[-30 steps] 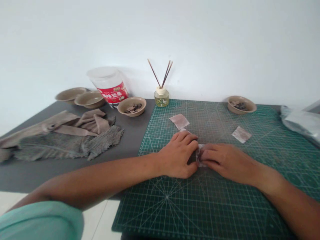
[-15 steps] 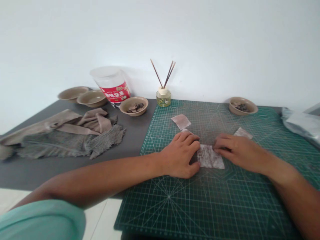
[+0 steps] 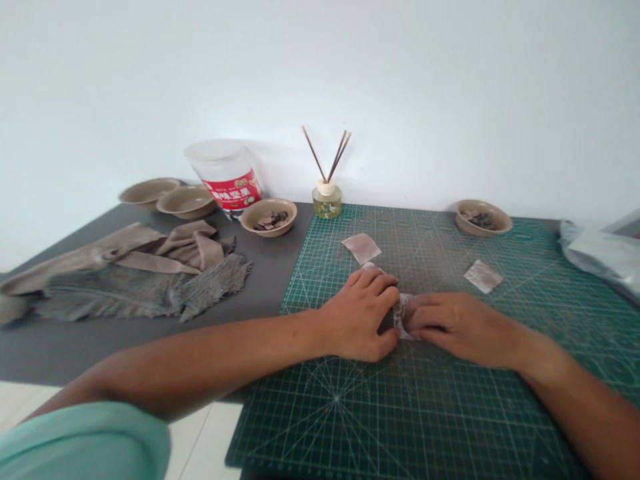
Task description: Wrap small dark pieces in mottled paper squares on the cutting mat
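A small pale square packet with brown mottling (image 3: 403,327) lies on the green cutting mat (image 3: 345,427), mostly covered by my hands. My left hand (image 3: 363,315) holds its left edge, with thumb and forefinger at the near and far corners. My right hand (image 3: 450,327) reaches over it from the right, fingers bent and pressed onto its surface. Under the fingertips, the details are hidden. A similar packet (image 3: 362,248) rests beyond my left hand, and part of another (image 3: 373,267) peeks out just behind the knuckles. One more packet (image 3: 483,276) lies beyond my right hand.
Bowls with dark and tan pieces stand at the back left (image 3: 269,227) and back right (image 3: 483,230). A reed diffuser (image 3: 327,201), a clear tub with a red label (image 3: 233,190), two more bowls (image 3: 186,212), grey-brown cloth (image 3: 145,270) and a plastic bag (image 3: 603,250) surround the mat.
My right hand has moved left and nearer to me, from the packet's right edge to over its middle, covering most of it. The left hand has stayed at its left edge.
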`<state>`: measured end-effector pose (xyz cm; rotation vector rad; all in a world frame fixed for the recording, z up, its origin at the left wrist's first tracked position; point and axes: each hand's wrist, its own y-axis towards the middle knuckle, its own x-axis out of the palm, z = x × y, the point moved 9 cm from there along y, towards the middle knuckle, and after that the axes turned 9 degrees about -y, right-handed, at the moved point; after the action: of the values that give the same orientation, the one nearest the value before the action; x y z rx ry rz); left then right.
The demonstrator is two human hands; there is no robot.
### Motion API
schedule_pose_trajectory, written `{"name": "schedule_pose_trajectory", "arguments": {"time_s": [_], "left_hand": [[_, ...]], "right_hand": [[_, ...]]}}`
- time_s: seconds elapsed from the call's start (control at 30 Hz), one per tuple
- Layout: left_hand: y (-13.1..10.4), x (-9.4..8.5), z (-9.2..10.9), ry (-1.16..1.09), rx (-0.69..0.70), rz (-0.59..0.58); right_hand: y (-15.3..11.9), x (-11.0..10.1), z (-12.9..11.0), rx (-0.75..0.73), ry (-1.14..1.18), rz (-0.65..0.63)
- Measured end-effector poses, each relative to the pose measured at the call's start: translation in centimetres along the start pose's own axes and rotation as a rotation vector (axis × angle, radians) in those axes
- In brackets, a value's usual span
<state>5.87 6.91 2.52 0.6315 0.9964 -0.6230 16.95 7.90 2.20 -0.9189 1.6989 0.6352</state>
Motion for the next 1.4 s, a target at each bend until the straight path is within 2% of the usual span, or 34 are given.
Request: {"name": "schedule_pose_trajectory", "arguments": {"time_s": [0.1, 0.13, 0.27, 0.33, 0.4, 0.47, 0.6, 0.63, 0.73, 0.8, 0.87, 0.97, 1.03, 1.1, 1.17, 1.23, 1.33, 1.4], "left_hand": [[0.0, 0.0, 0.0, 0.003, -0.006, 0.005], [0.0, 0.0, 0.0, 0.002, -0.007, 0.005], [0.0, 0.0, 0.1, 0.006, 0.003, 0.002], [0.0, 0.1, 0.1, 0.012, 0.007, 0.003], [0.0, 0.1, 0.1, 0.016, 0.004, 0.008], [0.0, 0.0, 0.1, 0.015, 0.002, 0.014], [0.0, 0.0, 0.2, 0.012, 0.016, 0.017], [0.0, 0.0, 0.2, 0.013, 0.020, 0.015], [0.0, 0.1, 0.2, 0.015, 0.022, 0.012], [0.0, 0.0, 0.2, 0.015, 0.014, 0.017], [0.0, 0.0, 0.1, 0.018, 0.011, 0.016], [0.0, 0.1, 0.3, 0.020, 0.023, 0.001], [0.0, 0.1, 0.3, 0.019, 0.025, -0.004], [0.0, 0.1, 0.2, 0.020, 0.018, 0.001], [0.0, 0.0, 0.2, 0.019, 0.013, 0.008], [0.0, 0.0, 0.2, 0.014, 0.016, 0.008], [0.0, 0.0, 0.3, 0.012, 0.020, 0.002], [0.0, 0.0, 0.3, 0.014, 0.016, 0.001]], "right_hand": [[0.0, -1.4, 1.0, 0.098, -0.105, 0.133], [-0.1, -1.6, 1.4, 0.121, -0.111, 0.134], [-0.3, 0.1, 0.0, 0.010, 0.052, -0.088], [0.0, 0.0, -0.4, -0.004, 0.034, -0.046], [0.2, -0.8, 0.4, 0.065, -0.070, 0.050], [0.0, -1.1, 1.4, 0.136, -0.115, 0.073], [-0.3, 0.4, 0.3, 0.037, 0.040, -0.095], [-0.2, 0.6, -0.1, 0.009, 0.052, -0.100], [0.3, -0.4, 0.2, 0.043, -0.077, 0.038], [0.1, -1.1, 1.1, 0.113, -0.118, 0.083], [-0.3, -0.9, 1.2, 0.105, -0.069, 0.018], [-0.5, 0.3, 0.0, 0.024, 0.057, -0.115], [-0.3, 0.0, -0.1, 0.024, 0.046, -0.060], [-0.2, -0.9, 1.0, 0.098, -0.044, 0.046], [-0.6, -1.5, 2.1, 0.170, -0.073, 0.069], [-0.8, -0.9, 1.7, 0.125, -0.039, -0.013], [-0.7, 0.3, -0.7, -0.019, 0.055, -0.108], [-0.2, -0.1, -0.8, 0.001, -0.023, -0.026]]}}
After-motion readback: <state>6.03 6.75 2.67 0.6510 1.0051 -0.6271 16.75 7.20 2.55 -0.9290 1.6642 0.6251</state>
